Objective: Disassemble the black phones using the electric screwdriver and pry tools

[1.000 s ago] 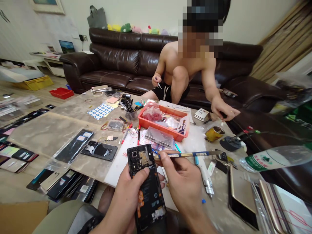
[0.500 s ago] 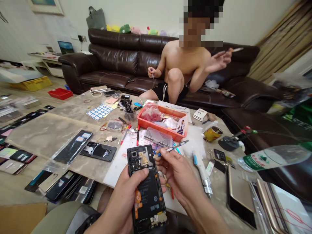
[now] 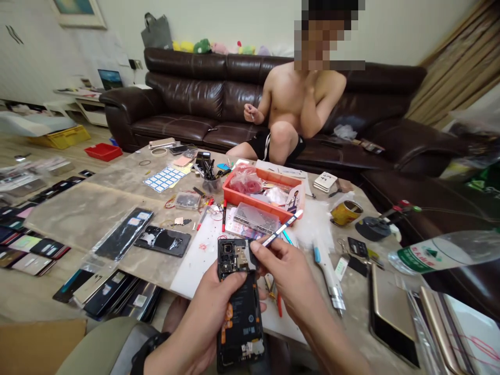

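My left hand (image 3: 203, 317) grips an opened black phone (image 3: 239, 307), back cover off, with the battery and camera module showing. Pinched in my right hand (image 3: 291, 278) is a thin metal pry tool with blue bands (image 3: 282, 228), its tip at the phone's upper right corner. Both hands are low in the middle of the view, over a white work mat (image 3: 203, 250) on the table.
An orange tray (image 3: 234, 198) of bagged parts, a pen cup (image 3: 211, 182), a yellow tin (image 3: 346, 212), an electric screwdriver (image 3: 330, 278) and several phones (image 3: 162, 240) lie about. Across the table a person sits on a brown sofa (image 3: 187, 99). A plastic bottle (image 3: 441, 252) lies at right.
The pry tool swung from lying level to pointing up and right, its tip staying at the phone's top. The person opposite lifted an arm from the table and drew it to the chest.
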Action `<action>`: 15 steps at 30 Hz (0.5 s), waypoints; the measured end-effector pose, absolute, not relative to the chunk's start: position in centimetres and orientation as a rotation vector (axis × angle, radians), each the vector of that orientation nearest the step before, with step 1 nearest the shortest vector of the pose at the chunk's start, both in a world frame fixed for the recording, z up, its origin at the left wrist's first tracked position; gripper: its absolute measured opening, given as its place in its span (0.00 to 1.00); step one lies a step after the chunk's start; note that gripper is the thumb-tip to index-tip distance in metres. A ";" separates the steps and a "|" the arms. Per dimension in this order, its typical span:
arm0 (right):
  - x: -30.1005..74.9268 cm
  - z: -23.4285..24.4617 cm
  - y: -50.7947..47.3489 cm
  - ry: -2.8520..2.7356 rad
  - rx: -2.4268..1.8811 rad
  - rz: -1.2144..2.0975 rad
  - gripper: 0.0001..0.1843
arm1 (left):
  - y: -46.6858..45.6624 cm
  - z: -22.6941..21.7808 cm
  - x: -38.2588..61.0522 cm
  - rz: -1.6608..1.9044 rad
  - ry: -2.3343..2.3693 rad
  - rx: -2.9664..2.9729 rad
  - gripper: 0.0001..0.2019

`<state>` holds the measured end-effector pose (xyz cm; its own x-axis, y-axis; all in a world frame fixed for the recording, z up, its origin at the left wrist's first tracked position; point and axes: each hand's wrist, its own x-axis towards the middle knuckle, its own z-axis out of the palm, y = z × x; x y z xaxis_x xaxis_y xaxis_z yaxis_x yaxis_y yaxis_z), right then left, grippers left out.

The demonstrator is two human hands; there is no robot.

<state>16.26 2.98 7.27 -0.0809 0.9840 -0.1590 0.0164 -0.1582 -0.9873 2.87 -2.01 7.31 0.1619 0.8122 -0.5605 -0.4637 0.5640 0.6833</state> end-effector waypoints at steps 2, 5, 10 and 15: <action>16.2 7.4 3.0 -1.207 -1.304 1.394 0.21 | -2.0 7.2 2.9 0.942 1.065 0.410 0.23; 16.0 7.8 2.9 -1.156 -1.293 1.374 0.20 | -2.0 7.1 2.9 0.943 1.061 0.416 0.22; 16.9 7.4 3.5 -0.945 -1.241 1.243 0.21 | -2.2 6.7 2.6 0.910 1.031 0.367 0.21; 18.2 5.6 5.2 -0.841 -1.331 1.214 0.23 | -3.1 6.4 1.0 0.913 0.947 0.302 0.19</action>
